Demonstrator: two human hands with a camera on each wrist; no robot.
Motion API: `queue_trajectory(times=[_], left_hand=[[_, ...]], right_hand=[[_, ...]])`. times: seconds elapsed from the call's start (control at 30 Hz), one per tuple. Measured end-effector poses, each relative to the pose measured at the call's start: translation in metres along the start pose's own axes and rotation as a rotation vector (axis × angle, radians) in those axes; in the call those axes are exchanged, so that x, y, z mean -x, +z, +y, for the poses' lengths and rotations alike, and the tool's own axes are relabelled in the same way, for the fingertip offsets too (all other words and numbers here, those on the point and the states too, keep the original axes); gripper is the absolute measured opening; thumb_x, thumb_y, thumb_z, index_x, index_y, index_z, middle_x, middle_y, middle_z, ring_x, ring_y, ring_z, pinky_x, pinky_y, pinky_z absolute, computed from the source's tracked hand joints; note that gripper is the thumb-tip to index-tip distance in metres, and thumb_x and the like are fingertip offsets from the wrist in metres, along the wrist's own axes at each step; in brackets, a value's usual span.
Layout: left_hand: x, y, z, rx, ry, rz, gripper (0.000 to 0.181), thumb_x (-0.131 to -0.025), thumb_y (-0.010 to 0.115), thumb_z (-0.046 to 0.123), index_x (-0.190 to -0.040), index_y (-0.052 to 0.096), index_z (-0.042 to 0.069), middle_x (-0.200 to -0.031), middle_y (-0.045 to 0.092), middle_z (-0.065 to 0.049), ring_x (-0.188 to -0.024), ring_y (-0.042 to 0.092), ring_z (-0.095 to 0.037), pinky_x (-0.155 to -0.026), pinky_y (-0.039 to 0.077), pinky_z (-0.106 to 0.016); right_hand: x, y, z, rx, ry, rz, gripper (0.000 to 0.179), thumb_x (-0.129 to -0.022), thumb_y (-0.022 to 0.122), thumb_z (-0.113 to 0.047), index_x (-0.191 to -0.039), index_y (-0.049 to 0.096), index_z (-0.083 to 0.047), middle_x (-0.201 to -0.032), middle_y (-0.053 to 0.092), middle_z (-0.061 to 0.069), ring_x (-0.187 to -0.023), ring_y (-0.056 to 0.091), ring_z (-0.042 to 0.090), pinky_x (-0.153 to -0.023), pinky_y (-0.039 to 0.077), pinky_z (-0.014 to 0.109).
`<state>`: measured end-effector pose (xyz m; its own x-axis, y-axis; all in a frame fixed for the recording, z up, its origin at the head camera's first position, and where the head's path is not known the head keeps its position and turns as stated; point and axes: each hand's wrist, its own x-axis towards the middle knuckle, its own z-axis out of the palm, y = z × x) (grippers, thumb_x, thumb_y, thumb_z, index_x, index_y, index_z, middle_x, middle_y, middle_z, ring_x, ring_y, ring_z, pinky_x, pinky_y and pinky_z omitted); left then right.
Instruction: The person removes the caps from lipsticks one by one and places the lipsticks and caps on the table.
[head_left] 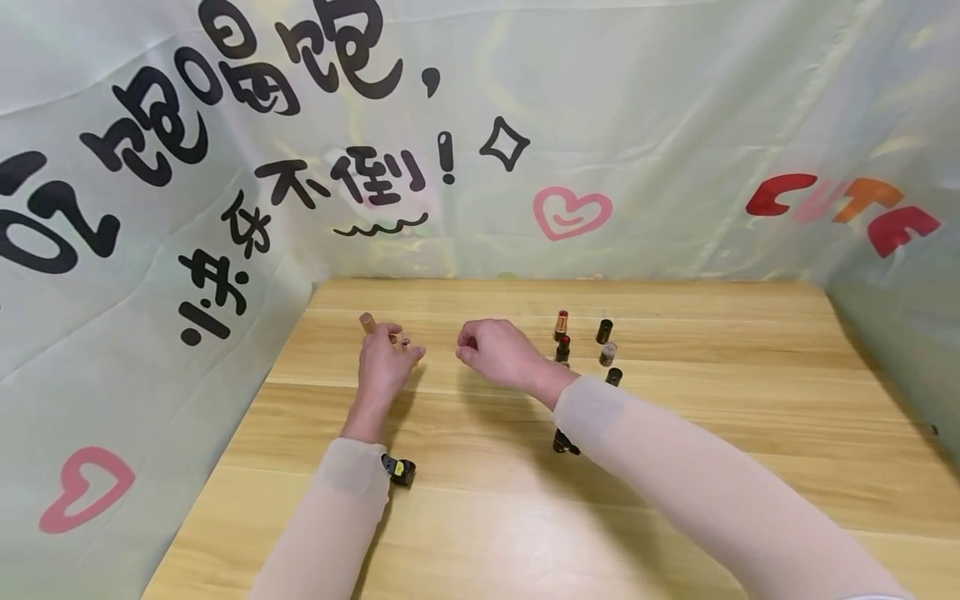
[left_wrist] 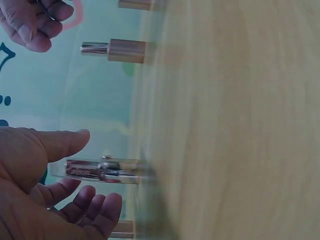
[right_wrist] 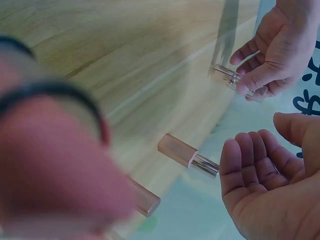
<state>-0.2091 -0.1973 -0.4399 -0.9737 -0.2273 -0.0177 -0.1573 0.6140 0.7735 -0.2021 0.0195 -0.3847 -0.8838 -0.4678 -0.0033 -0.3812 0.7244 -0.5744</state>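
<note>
My left hand [head_left: 386,362] reaches low over the table's far left side, thumb and fingers spread either side of a standing clear-capped lipstick [left_wrist: 102,171]. In the left wrist view the thumb is apart from the tube. Beyond those fingers stands a tan lipstick tube [head_left: 367,322]. My right hand [head_left: 498,350] hovers to the right, fingers loosely bent with nothing in them, as its palm [right_wrist: 272,200] shows. Past it stands an uncapped lipstick [left_wrist: 127,51] with a pinkish base and shiny metal neck.
Right of the right hand stand a red-tipped lipstick [head_left: 563,347], a dark cap [head_left: 604,331], a small clear-looking cap [head_left: 608,354] and a black piece [head_left: 614,377], close to the right sleeve [head_left: 675,458]. Printed cloth [head_left: 660,125] walls the wooden table [head_left: 480,533] at back and sides.
</note>
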Motion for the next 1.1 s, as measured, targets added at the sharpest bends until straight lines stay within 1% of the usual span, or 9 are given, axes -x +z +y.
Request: queue_trajectory(times=[0.1, 0.23, 0.37, 0.53, 0.63, 0.73, 0.87, 0.97, 1.1], left_hand=[[-0.002, 0.004, -0.003, -0.012, -0.016, -0.014, 0.045, -0.094, 0.079, 0.021, -0.13, 0.057, 0.003, -0.127, 0.06, -0.017, -0.115, 0.059, -0.035, -0.102, 0.049, -0.05], [-0.002, 0.006, -0.006, -0.014, -0.014, -0.002, 0.031, -0.095, 0.079, 0.018, -0.114, 0.057, 0.006, -0.112, 0.063, -0.012, -0.103, 0.058, -0.029, -0.093, 0.049, -0.045], [-0.001, 0.007, -0.007, -0.006, -0.019, 0.014, 0.025, -0.099, 0.075, 0.018, -0.111, 0.056, 0.007, -0.107, 0.062, -0.01, -0.098, 0.057, -0.028, -0.087, 0.047, -0.041], [0.004, 0.005, -0.002, -0.013, -0.008, 0.024, 0.023, -0.099, 0.074, 0.019, -0.11, 0.057, 0.009, -0.107, 0.063, -0.009, -0.097, 0.058, -0.027, -0.087, 0.047, -0.041], [0.01, 0.001, 0.007, -0.012, 0.025, 0.019, 0.022, -0.099, 0.075, 0.021, -0.109, 0.058, 0.011, -0.11, 0.064, -0.01, -0.1, 0.058, -0.029, -0.091, 0.047, -0.044], [0.017, -0.002, 0.021, 0.005, 0.077, 0.012, 0.023, -0.098, 0.076, 0.022, -0.108, 0.059, 0.011, -0.114, 0.065, -0.011, -0.106, 0.06, -0.031, -0.096, 0.048, -0.046], [0.028, -0.004, 0.042, 0.049, 0.127, -0.031, 0.022, -0.098, 0.077, 0.021, -0.108, 0.059, 0.012, -0.117, 0.066, -0.011, -0.119, 0.063, -0.032, -0.101, 0.052, -0.048], [0.036, -0.002, 0.057, 0.089, 0.142, -0.088, 0.021, -0.099, 0.076, 0.02, -0.109, 0.059, 0.013, -0.121, 0.067, -0.009, -0.122, 0.065, -0.031, -0.095, 0.056, -0.046], [0.045, 0.004, 0.072, 0.139, 0.17, -0.159, 0.018, -0.098, 0.076, 0.017, -0.109, 0.062, 0.014, -0.126, 0.068, -0.008, -0.115, 0.071, -0.028, -0.085, 0.059, -0.039]], right_hand=[[-0.001, 0.002, 0.001, 0.015, 0.011, -0.003, 0.022, -0.107, 0.063, -0.027, -0.117, 0.074, -0.011, -0.099, 0.074, 0.0, -0.087, 0.066, 0.015, -0.086, 0.057, 0.037], [-0.001, 0.004, 0.001, 0.016, 0.017, 0.002, 0.021, -0.106, 0.064, -0.027, -0.116, 0.074, -0.011, -0.099, 0.074, 0.0, -0.087, 0.067, 0.015, -0.084, 0.057, 0.036], [-0.001, 0.005, 0.001, 0.02, 0.018, 0.01, 0.02, -0.106, 0.065, -0.026, -0.114, 0.074, -0.011, -0.099, 0.073, 0.0, -0.087, 0.066, 0.015, -0.084, 0.056, 0.037], [-0.002, 0.005, -0.001, -0.004, 0.016, 0.019, 0.022, -0.106, 0.065, -0.023, -0.12, 0.073, -0.008, -0.103, 0.074, 0.001, -0.089, 0.067, 0.016, -0.085, 0.058, 0.037], [0.0, 0.002, -0.002, -0.03, 0.011, 0.043, 0.025, -0.106, 0.065, -0.021, -0.124, 0.071, -0.006, -0.107, 0.074, 0.003, -0.093, 0.069, 0.017, -0.087, 0.058, 0.038], [0.003, -0.003, -0.003, -0.057, 0.004, 0.085, 0.024, -0.106, 0.066, -0.021, -0.125, 0.071, -0.007, -0.108, 0.074, 0.003, -0.095, 0.069, 0.018, -0.088, 0.059, 0.038], [0.01, -0.011, -0.001, -0.087, -0.007, 0.129, 0.021, -0.106, 0.065, -0.022, -0.122, 0.071, -0.01, -0.107, 0.074, 0.002, -0.094, 0.069, 0.017, -0.086, 0.058, 0.038], [0.019, -0.017, 0.002, -0.109, -0.012, 0.149, 0.021, -0.105, 0.066, -0.023, -0.122, 0.071, -0.011, -0.106, 0.073, 0.001, -0.093, 0.068, 0.017, -0.085, 0.057, 0.038], [0.032, -0.024, 0.007, -0.14, -0.016, 0.177, 0.024, -0.105, 0.067, -0.026, -0.124, 0.072, -0.011, -0.107, 0.072, 0.0, -0.096, 0.067, 0.017, -0.084, 0.056, 0.039]])
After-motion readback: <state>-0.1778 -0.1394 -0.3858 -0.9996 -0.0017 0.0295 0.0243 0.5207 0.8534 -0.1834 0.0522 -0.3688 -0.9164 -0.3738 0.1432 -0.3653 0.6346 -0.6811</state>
